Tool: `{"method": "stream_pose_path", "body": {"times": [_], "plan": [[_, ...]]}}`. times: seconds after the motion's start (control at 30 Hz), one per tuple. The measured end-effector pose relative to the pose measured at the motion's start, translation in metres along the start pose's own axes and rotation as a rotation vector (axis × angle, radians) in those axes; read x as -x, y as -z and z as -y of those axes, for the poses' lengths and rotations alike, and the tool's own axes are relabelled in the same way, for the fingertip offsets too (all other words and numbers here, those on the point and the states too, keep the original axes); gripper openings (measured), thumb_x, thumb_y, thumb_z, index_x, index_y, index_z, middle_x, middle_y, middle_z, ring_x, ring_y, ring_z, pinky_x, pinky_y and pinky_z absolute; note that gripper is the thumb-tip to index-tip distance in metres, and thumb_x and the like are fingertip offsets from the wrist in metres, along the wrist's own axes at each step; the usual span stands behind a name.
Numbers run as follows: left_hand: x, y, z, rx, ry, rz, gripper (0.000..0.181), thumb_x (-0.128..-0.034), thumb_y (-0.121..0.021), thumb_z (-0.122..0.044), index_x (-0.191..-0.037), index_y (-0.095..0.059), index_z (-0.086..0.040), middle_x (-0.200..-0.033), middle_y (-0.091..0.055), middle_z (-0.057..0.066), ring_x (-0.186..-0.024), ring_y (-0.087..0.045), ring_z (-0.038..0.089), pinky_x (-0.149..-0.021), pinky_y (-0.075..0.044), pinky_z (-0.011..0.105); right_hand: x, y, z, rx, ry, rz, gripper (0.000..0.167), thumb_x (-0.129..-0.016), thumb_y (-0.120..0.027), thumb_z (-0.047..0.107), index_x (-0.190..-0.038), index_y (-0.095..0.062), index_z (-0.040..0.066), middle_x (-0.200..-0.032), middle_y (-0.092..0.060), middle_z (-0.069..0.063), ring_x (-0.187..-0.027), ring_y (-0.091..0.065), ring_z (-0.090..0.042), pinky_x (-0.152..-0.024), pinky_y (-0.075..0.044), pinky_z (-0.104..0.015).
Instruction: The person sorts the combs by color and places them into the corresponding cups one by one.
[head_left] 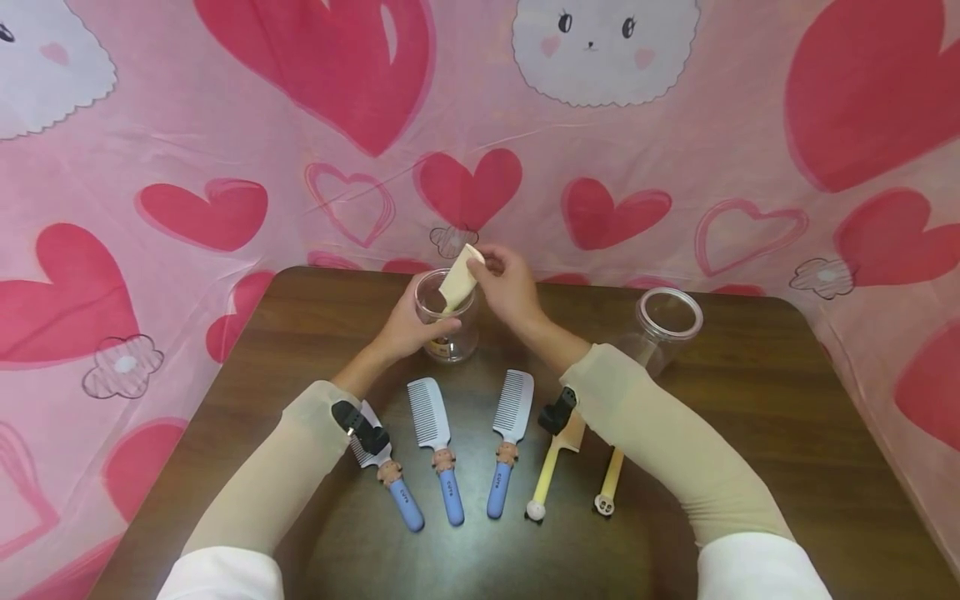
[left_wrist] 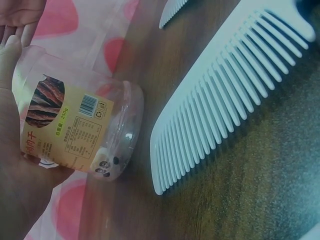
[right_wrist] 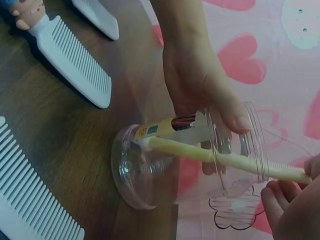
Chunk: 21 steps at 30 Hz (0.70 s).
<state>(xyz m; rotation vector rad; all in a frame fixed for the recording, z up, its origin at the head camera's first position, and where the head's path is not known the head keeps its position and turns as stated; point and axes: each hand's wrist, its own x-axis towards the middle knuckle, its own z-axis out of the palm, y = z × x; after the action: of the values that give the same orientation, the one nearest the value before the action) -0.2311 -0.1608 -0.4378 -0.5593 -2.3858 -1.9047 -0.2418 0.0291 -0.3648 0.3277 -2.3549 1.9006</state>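
My left hand grips a clear plastic jar near the table's far edge, thumb near the rim. A pale yellow comb stands tilted in the jar, head sticking out above the mouth. My right hand pinches that comb's head. In the left wrist view, the comb handle's panda-like end shows at the jar's bottom, beside a printed label. The right wrist view shows the yellow handle running through the jar.
Three blue-handled combs lie nearer me. Right of them are two yellow-handled combs, partly hidden by my right sleeve. A second clear jar stands at the right. A pink heart-patterned cloth hangs behind the table.
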Motion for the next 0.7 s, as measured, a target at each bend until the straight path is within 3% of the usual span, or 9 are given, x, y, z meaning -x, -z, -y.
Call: {"method": "stream_pose_path", "body": {"times": [0.23, 0.33, 0.5, 0.57, 0.7], "plan": [[0.008, 0.0, -0.03, -0.005, 0.023, 0.024, 0.082, -0.0823, -0.078, 0.006, -0.149, -0.032, 0.008, -0.147, -0.043, 0.027, -0.135, -0.043, 0.034, -0.106, -0.045, 0.039, 0.001, 0.011, -0.002, 0.076, -0.014, 0.065, 0.038, -0.1, -0.067, 0.022, -0.132, -0.064, 0.001, -0.124, -0.069, -0.017, -0.116, -0.064, -0.028, -0.101, -0.052, -0.038], [0.009, 0.0, -0.034, -0.008, 0.019, 0.027, 0.08, -0.0826, -0.078, 0.006, -0.148, -0.032, 0.009, -0.146, -0.043, 0.027, -0.135, -0.043, 0.035, -0.107, -0.045, 0.04, 0.003, 0.019, -0.002, 0.1, -0.016, 0.102, 0.042, -0.101, -0.065, 0.027, -0.136, -0.062, 0.003, -0.129, -0.067, -0.014, -0.121, -0.062, -0.027, -0.104, -0.049, -0.039], [0.003, 0.0, -0.011, 0.01, 0.007, 0.016, 0.084, -0.0812, -0.079, 0.007, -0.15, -0.031, 0.006, -0.149, -0.041, 0.027, -0.139, -0.039, 0.038, -0.114, -0.035, 0.058, 0.008, 0.034, -0.002, 0.145, 0.003, 0.217, 0.053, -0.103, -0.059, 0.032, -0.148, -0.05, 0.005, -0.144, -0.056, -0.014, -0.134, -0.052, -0.029, -0.111, -0.044, -0.043], [0.001, 0.0, 0.001, 0.014, 0.005, 0.008, 0.086, -0.0806, -0.08, 0.007, -0.152, -0.031, 0.003, -0.15, -0.041, 0.026, -0.14, -0.039, 0.038, -0.115, -0.032, 0.06, 0.01, 0.04, -0.003, 0.171, 0.013, 0.262, 0.058, -0.104, -0.057, 0.034, -0.153, -0.043, 0.006, -0.151, -0.05, -0.016, -0.139, -0.047, -0.032, -0.114, -0.04, -0.046], [0.0, 0.001, 0.005, 0.013, 0.003, -0.002, 0.086, -0.0806, -0.081, 0.005, -0.151, -0.032, 0.001, -0.149, -0.043, 0.022, -0.14, -0.04, 0.034, -0.116, -0.033, 0.058, 0.017, 0.053, -0.002, 0.24, 0.005, 0.318, 0.065, -0.104, -0.056, 0.04, -0.159, -0.035, 0.015, -0.16, -0.04, -0.011, -0.145, -0.039, -0.03, -0.117, -0.035, -0.051]]}}
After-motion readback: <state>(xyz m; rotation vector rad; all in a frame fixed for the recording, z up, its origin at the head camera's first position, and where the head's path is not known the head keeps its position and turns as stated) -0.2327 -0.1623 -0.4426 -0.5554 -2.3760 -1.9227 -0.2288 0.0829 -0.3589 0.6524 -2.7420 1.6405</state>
